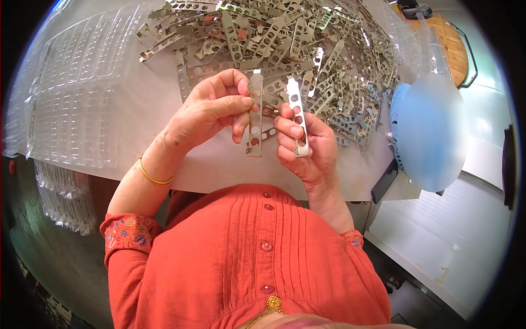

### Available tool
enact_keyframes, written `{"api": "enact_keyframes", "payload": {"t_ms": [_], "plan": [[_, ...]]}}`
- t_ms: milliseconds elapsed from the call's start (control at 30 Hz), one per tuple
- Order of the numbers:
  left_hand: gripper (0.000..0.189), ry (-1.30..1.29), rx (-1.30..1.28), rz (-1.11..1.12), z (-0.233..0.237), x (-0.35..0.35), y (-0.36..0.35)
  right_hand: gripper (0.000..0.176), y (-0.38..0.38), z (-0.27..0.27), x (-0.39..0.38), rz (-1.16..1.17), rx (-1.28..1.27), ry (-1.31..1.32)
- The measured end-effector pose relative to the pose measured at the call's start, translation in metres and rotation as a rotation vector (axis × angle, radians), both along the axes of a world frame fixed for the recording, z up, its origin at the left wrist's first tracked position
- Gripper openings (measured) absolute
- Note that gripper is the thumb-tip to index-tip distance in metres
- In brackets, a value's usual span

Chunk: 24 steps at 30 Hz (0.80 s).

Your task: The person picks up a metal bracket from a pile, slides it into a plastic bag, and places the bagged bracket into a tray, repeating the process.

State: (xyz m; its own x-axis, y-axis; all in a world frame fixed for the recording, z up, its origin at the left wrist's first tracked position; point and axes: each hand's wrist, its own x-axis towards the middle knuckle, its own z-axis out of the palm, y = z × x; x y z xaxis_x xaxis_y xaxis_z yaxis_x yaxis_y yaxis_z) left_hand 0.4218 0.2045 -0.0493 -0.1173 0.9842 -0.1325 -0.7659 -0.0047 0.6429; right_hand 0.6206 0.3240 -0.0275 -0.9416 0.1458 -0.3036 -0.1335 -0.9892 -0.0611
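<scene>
My left hand (219, 107) pinches a flat metal bracket (256, 118) between thumb and fingers, holding it upright over the near part of the pile. Beside it, my right hand (309, 140) grips a second, brighter bracket (294, 98), with fingers curled round its lower half. Both brackets are long and narrow, with a row of round holes and a notched upper end. They are apart from each other. Behind both hands lies a large heap of similar perforated metal brackets (323, 71), jumbled at many angles.
Clear plastic trays (76, 104) with moulded slots lie at the left of the white table (148, 148). More stacked trays (64, 192) are below its left edge. At right are a blurred light-blue rounded thing (430, 131), a dark phone-like object (384, 181) and a round wooden seat (446, 49).
</scene>
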Motion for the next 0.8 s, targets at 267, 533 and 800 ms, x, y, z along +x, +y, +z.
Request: {"api": "enact_keyframes", "payload": {"t_ms": [267, 533, 800], "plan": [[0.013, 0.045, -0.006, -0.008, 0.000, -0.001, -0.001, 0.022, -0.002, 0.002, -0.001, -0.017, 0.083, -0.008], [0.014, 0.043, 0.001, -0.158, 0.009, 0.002, -0.004, 0.014, -0.014, 0.020, -0.008, -0.189, 0.753, -0.267], [0.016, 0.057, 0.030, -0.271, 0.007, 0.004, -0.003, 0.010, -0.013, 0.017, -0.010, -0.071, 0.874, -0.153]]}}
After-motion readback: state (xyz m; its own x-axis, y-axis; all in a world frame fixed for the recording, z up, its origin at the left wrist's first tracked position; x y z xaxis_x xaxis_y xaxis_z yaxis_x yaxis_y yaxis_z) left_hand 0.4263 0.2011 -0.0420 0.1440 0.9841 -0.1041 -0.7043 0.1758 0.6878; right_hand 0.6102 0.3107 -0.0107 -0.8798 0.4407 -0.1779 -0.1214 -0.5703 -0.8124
